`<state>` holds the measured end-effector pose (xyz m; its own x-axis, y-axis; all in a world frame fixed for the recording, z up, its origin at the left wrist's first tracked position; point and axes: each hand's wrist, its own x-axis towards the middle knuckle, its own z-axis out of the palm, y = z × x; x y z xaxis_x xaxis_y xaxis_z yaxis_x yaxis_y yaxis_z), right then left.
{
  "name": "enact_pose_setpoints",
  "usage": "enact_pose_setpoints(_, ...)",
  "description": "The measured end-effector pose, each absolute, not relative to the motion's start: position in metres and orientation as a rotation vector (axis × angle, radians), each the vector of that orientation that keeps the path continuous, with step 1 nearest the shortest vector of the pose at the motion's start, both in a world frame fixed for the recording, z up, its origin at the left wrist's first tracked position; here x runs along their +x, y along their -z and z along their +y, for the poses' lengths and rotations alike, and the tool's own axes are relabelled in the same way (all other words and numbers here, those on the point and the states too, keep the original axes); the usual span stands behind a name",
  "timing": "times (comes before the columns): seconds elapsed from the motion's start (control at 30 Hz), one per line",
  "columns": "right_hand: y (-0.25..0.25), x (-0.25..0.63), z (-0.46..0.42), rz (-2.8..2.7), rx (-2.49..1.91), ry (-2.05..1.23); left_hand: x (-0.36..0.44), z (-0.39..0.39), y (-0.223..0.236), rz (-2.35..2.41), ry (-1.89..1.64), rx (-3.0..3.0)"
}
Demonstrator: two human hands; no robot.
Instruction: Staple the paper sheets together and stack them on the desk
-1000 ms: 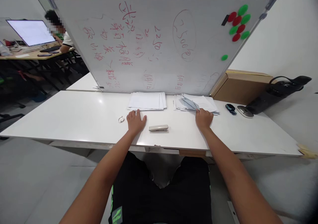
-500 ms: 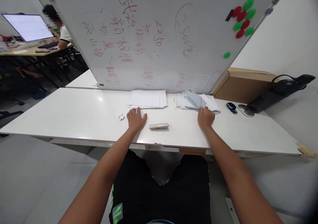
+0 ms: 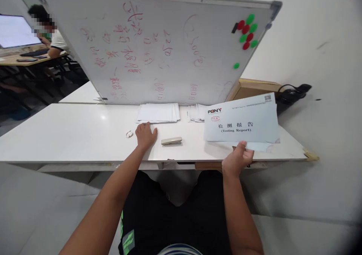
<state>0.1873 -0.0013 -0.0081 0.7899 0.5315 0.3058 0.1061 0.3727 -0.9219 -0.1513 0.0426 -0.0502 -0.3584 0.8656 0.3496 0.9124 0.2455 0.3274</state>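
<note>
My right hand [image 3: 236,160] is closed on the lower edge of a pale blue printed report [image 3: 241,118], held up above the white table's [image 3: 70,134] front right part. My left hand [image 3: 145,135] lies flat and open on the table, between a small white clip-like object [image 3: 129,134] and a beige stapler [image 3: 171,141]. Just beyond my left hand sits a neat stack of white paper [image 3: 159,113]. A looser pile of papers [image 3: 197,113] lies to its right, partly hidden behind the held report.
A large whiteboard [image 3: 152,48] with red writing and red and green magnets [image 3: 246,32] leans at the table's back. A cardboard box [image 3: 254,87] and a black device [image 3: 291,93] are at the back right. Another person sits at a monitor [image 3: 15,31] far left.
My right hand has lifted the blue report off the right pile and drawn it toward me. The left hand stayed flat on the table. The view shifted right.
</note>
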Motion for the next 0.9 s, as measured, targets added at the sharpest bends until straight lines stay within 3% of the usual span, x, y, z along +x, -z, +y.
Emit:
enact_pose_setpoints(0.17, 0.010, 0.184, -0.034, -0.575, -1.082, -0.392, -0.156, 0.036, 0.032, -2.251, 1.104, -1.765)
enact_pose_setpoints(0.3, 0.012, 0.199, -0.038, -0.748, -1.209, -0.165, -0.117, 0.005, 0.001, -1.984, 1.519, -1.914)
enact_pose_setpoints(0.43, 0.017, 0.204, -0.046, -1.294, -1.170, 0.245, -0.043, -0.037, -0.030, -1.943, 2.295, -2.518)
enact_pose_setpoints(0.53, 0.025, 0.196, -0.060, -1.818, -1.024, 0.287, -0.003, -0.056, -0.042, -2.039, 2.761, -2.870)
enact_pose_setpoints(0.6, 0.034, 0.190, -0.071, -2.029, -1.013, 0.214, 0.010, -0.060, -0.038, -2.233, 2.821, -2.898)
enact_pose_setpoints(0.7, 0.051, 0.186, -0.083, -2.156, -1.072, 0.140, 0.016, -0.060, -0.018, -2.577, 2.790, -2.491)
enact_pose_setpoints(0.9, 0.067, 0.193, -0.093, -2.270, -1.232, 0.122, 0.016, -0.061, 0.013, -2.760, 2.854, -2.110)
